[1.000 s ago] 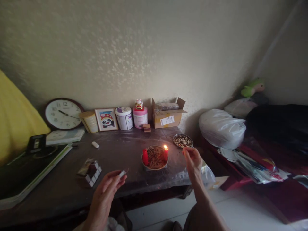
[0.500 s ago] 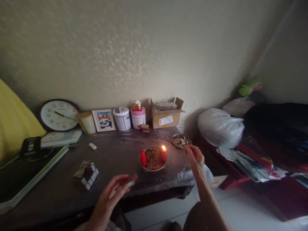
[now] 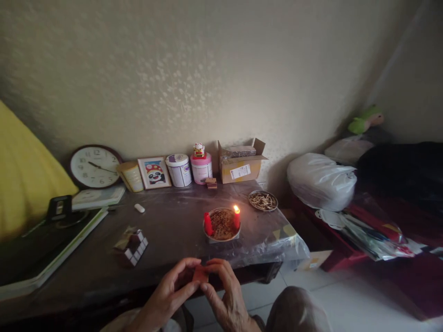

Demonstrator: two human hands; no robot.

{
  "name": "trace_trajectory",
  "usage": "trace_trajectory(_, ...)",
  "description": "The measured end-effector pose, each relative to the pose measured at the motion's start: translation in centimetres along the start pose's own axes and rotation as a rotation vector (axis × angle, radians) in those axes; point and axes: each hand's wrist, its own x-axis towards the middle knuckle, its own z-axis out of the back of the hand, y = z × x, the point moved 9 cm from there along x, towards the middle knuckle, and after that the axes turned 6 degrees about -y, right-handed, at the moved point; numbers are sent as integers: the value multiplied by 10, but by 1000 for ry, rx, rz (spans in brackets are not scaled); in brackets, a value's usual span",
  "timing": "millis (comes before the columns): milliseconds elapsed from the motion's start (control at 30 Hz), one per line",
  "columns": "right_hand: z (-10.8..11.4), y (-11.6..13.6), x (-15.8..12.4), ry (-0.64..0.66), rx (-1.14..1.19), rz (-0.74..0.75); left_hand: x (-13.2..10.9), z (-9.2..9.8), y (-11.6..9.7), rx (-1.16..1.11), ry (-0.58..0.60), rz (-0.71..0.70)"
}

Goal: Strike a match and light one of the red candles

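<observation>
Low at the front edge of the table, my left hand (image 3: pixel 176 289) is closed around a small reddish matchbox (image 3: pixel 200 274). My right hand (image 3: pixel 226 295) grips the same matchbox from the other side, fingertips on its right edge. Beyond them stands a round dish (image 3: pixel 221 240) filled with brown grains. In it are two red candles: the left candle (image 3: pixel 208 224) shows no flame, and the right candle (image 3: pixel 237 219) burns. Behind to the right, a metal plate (image 3: pixel 263 210) holds many matchsticks. Several stacked matchboxes (image 3: pixel 136 249) lie left of the dish.
Along the wall stand a clock (image 3: pixel 95 167), a panda picture (image 3: pixel 154 173), two cans (image 3: pixel 179 170) and an open cardboard box (image 3: pixel 240 170). A small white object (image 3: pixel 139 208) lies on the plastic-covered table. White bags (image 3: pixel 320 180) sit at right.
My right hand has left the side of the matchstick plate and come down to the matchbox in my left hand. The left hand has shifted right and lower. The view has moved slightly.
</observation>
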Motion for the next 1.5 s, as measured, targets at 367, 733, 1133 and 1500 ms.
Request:
trace_trajectory(367, -19, -26, -16, 41, 152, 2, -5, 3, 2, 251, 20, -19)
trace_trajectory(733, -8, -37, -28, 64, 138, -36, -5, -18, 2, 265, 109, 1)
trace_trajectory(1133, -11, -38, -28, 78, 151, -42, -3, -17, 6, 273, 128, -7)
trace_trajectory(1500, -10, -37, -27, 59, 148, -35, -3, -15, 7, 320, 112, 4)
